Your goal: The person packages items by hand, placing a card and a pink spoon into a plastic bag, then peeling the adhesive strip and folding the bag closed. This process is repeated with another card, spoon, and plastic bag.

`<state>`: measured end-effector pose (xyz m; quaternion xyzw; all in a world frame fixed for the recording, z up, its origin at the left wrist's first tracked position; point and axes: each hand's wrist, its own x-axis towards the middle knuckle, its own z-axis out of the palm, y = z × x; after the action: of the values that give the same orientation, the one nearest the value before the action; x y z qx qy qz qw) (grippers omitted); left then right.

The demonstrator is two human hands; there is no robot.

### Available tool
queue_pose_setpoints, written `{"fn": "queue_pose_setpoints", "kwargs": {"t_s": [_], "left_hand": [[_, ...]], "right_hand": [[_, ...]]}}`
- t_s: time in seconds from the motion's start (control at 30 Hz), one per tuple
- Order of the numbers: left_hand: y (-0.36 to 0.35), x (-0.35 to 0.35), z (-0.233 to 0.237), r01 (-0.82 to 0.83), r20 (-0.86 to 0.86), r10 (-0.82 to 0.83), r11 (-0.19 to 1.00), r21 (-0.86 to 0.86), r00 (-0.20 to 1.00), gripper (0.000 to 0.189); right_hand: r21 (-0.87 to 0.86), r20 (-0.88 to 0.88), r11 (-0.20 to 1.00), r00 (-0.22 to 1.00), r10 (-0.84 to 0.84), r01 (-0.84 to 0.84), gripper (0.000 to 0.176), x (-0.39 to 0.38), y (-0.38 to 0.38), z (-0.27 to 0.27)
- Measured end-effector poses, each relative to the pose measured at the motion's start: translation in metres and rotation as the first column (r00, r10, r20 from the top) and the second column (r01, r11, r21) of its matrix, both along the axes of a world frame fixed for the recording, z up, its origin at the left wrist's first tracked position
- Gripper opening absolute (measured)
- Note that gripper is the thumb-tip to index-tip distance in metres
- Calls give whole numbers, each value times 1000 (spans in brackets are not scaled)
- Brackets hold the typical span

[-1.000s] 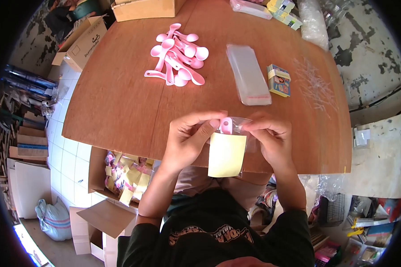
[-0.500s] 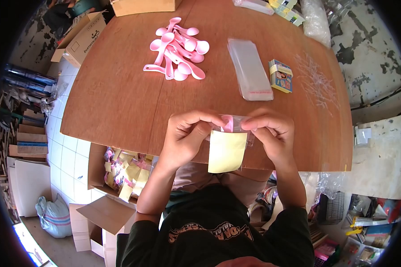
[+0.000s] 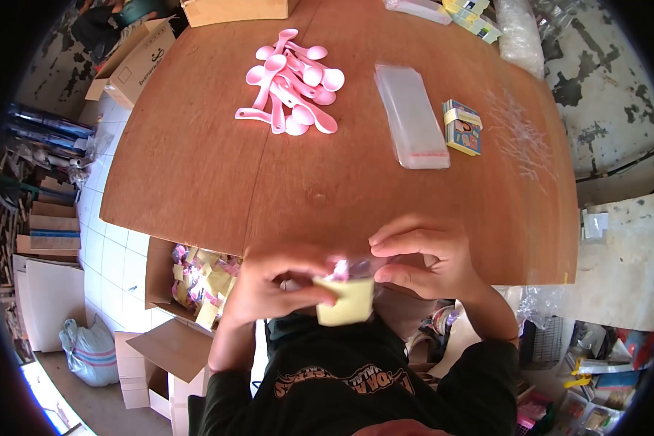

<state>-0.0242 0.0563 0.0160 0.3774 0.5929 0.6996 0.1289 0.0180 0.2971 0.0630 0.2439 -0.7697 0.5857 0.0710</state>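
My left hand (image 3: pixel 272 285) grips a small clear plastic packet by its left side, just off the table's near edge. Inside the packet are a pale yellow card (image 3: pixel 346 302) and a pink piece (image 3: pixel 338 270) showing above it, blurred by motion. Beside the packet's right edge, my right hand (image 3: pixel 434 263) has its thumb and fingers apart. Farther up the table lies a pile of pink plastic spoons (image 3: pixel 298 89). To its right are a stack of clear plastic sleeves (image 3: pixel 413 120) and a banded bundle of small printed cards (image 3: pixel 463 129).
Below the table's left edge, an open carton (image 3: pixel 160 280) holds many similar packets. Thin clear strips (image 3: pixel 523 138) lie scattered at the table's right. A cardboard box (image 3: pixel 236 10) stands at the far edge. An open empty-looking carton (image 3: pixel 163 356) and a tied plastic bag (image 3: pixel 89 352) sit on the floor.
The packet has moved down toward my body and slightly left, carried by my left hand. My right hand has let go of its right edge, and its fingers have spread.
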Motion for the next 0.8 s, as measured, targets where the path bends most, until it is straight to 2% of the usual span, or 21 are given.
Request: {"fn": "queue_pose_setpoints", "kwargs": {"t_s": [0.03, 0.07, 0.13, 0.2, 0.23, 0.27, 0.3, 0.33, 0.37, 0.4, 0.43, 0.47, 0.5, 0.6, 0.63, 0.7, 0.73, 0.8], "left_hand": [[-12, 4, -7, 18, 21, -17, 999, -30, 1000, 33], [-26, 11, -14, 39, 43, -36, 997, -60, 998, 32], [-55, 22, -26, 59, 237, -10, 978, -200, 971, 31], [-88, 26, -42, 24, 332, 121, 915, -403, 936, 31], [-97, 27, -46, -27, 281, 222, 826, -563, 934, 32], [-105, 27, -49, -78, 210, 311, 708, -702, 927, 33], [-115, 31, -55, -78, 207, 308, 707, -703, 929, 33], [-124, 37, -64, -190, -77, 229, 522, -831, 970, 36], [-128, 39, -67, -342, -334, 82, 329, -880, 939, 39], [-124, 40, -61, -140, -62, 217, 369, -919, 974, 43], [-119, 38, -64, -53, 35, 178, 468, -882, 983, 40], [-112, 36, -66, 35, 128, 129, 558, -829, 983, 36], [-101, 36, -59, 150, 292, 81, 711, -687, 953, 29], [-65, 29, -31, 424, 266, -333, 769, -478, 905, 19], [-53, 27, -25, 423, 262, -334, 772, -475, 905, 19], [-31, 23, -13, 567, 180, -538, 791, -229, 824, 18], [-22, 21, -9, 568, 178, -539, 792, -226, 823, 18], [-5, 16, 1, 537, 41, -537, 831, -146, 842, 16]], "right_hand": [[-44, 146, 999, 989, -25, 31, 22, 5, 2, -1], [-47, 147, 998, 989, -29, 36, 22, 3, 8, 0], [260, 71, 962, 993, -99, 77, 20, -1, 24, 8], [385, 189, 896, 931, -313, 223, 16, -8, 36, 9], [406, 41, 850, 922, -385, 337, 14, -20, 46, 0], [463, -33, 796, 905, -425, 390, 13, -34, 56, 1], [512, -111, 735, 883, -456, 445, 13, -47, 65, 3], [510, -114, 734, 881, -459, 448, 13, -58, 73, 2], [566, -167, 682, 874, -456, 463, 12, -69, 81, -2], [617, -221, 624, 866, -448, 480, 12, -77, 86, -6], [614, -225, 623, 865, -449, 484, 12, -84, 91, -9], [659, -142, 617, 877, -459, 430, 13, -90, 95, -12], [699, -58, 612, 882, -469, 371, 14, -94, 96, -13], [676, -56, 619, 865, -498, 400, 11, -98, 94, -13], [678, -60, 616, 866, -497, 401, 11, -98, 93, -12], [669, -168, 570, 844, -509, 477, 11, -96, 89, -12], [671, -170, 567, 844, -509, 477, 11, -94, 90, -12], [738, -56, 564, 866, -496, 371, 14, -91, 91, -10]]}}
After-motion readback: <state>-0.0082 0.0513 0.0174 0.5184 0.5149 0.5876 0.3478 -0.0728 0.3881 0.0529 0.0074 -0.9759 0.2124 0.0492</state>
